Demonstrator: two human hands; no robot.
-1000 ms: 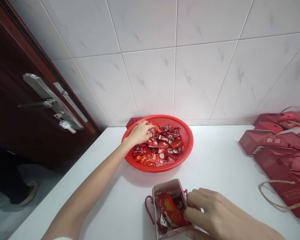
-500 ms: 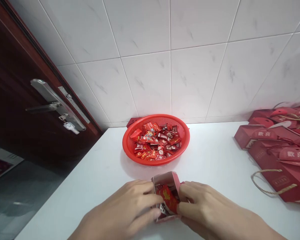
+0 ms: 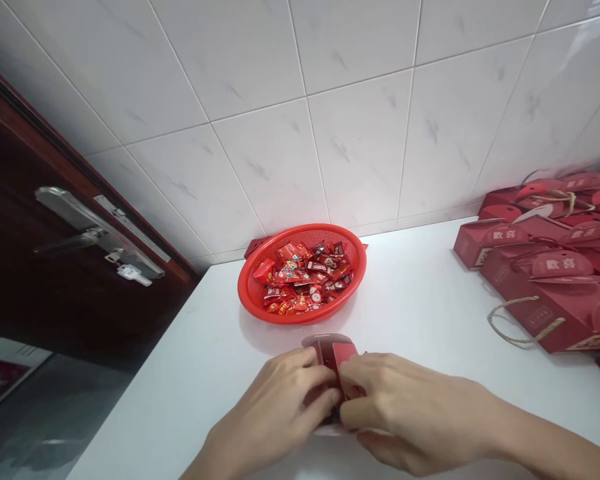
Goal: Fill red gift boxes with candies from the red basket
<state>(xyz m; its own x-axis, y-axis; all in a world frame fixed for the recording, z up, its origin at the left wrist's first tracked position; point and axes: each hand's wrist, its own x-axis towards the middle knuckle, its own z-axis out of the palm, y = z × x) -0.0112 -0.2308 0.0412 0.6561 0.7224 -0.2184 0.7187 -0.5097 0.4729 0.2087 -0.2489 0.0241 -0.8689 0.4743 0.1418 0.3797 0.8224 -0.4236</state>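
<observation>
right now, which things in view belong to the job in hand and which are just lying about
Part of the job, it seems:
small red box, left hand and right hand on it
red basket holding wrapped sweets
similar red boxes, grouped at right

Just there, probably:
door
keys at its lock
tiled wall

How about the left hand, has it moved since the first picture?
Yes: judged by the red basket, the left hand moved away from it, nearer the person, to the small box.
</observation>
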